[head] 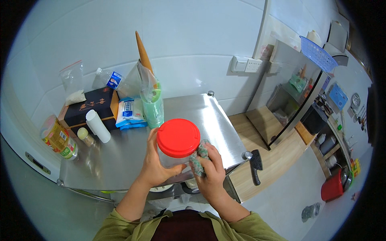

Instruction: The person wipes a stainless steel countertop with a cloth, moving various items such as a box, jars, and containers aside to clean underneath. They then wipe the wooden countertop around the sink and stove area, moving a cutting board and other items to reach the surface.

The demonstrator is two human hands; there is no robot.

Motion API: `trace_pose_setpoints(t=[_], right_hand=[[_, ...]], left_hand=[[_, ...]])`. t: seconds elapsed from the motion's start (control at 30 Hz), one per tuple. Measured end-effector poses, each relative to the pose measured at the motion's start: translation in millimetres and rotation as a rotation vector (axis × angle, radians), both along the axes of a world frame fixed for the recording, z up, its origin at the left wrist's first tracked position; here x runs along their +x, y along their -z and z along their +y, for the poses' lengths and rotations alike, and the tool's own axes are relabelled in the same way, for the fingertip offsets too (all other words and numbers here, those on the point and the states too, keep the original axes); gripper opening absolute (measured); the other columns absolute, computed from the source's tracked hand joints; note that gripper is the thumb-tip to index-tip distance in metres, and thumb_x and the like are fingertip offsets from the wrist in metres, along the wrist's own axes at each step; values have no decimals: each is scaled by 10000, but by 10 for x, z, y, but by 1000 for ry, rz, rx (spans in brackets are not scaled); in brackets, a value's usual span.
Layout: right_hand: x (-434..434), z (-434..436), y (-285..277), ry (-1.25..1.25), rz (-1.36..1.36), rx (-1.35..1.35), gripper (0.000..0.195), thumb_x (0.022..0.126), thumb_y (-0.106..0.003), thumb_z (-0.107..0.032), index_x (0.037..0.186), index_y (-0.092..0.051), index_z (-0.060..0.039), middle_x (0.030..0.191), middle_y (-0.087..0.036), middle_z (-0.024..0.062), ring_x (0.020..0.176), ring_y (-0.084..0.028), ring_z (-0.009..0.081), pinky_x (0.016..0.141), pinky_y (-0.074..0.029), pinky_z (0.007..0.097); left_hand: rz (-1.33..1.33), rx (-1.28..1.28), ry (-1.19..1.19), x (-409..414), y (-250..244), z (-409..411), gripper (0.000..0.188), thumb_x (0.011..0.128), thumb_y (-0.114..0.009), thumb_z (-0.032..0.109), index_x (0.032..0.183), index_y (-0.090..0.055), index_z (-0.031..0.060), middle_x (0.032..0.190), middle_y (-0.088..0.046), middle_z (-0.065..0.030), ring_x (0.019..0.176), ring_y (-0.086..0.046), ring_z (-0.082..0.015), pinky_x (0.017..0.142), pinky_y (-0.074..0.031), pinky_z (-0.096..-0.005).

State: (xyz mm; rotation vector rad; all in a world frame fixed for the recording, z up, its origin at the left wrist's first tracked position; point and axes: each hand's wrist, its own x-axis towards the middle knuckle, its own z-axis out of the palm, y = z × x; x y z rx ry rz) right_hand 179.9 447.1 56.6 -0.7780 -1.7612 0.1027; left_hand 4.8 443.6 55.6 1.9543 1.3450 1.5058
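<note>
A clear plastic jar (169,161) with a red screw lid (178,138) is held upright above the front part of a stainless steel shelf top (120,162). My left hand (156,168) grips the jar's left side, the thumb across its front. In my right hand (211,168) is a bunched grey-green cloth (199,161), pressed against the jar's right side just under the lid. The jar's base and some of my fingers are hidden.
Along the wall stand a black box (90,105), a wipes pack (129,113), a green holder (153,111) with a wooden rolling pin (144,55), a white cylinder (99,126), a small shaker (85,137) and a labelled jar (60,140). A cleaver (256,165) hangs at the right corner.
</note>
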Motion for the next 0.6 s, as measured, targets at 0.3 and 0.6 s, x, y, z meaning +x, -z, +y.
trace_pose_setpoints(t=[0.3, 0.6], right_hand=[[-84, 185, 59, 8, 232, -34, 316, 697, -677, -28, 987, -552, -24, 1027, -545, 165, 947, -543, 340, 844, -432, 358], [-141, 312, 143, -43, 235, -271, 221, 907, -393, -83, 1111, -442, -13, 1099, -466, 142, 1039, -456, 215, 899, -360, 325]], left_hand=[[59, 0, -83, 72, -53, -50, 1076, 544, -830, 268, 1315, -148, -45, 1339, -226, -249, 1238, -308, -374, 1027, -281, -427], [155, 61, -218, 135, -9, -33, 1092, 554, -821, 262, 1329, -111, -36, 1347, -259, -241, 1226, -353, -343, 1018, -292, -410]])
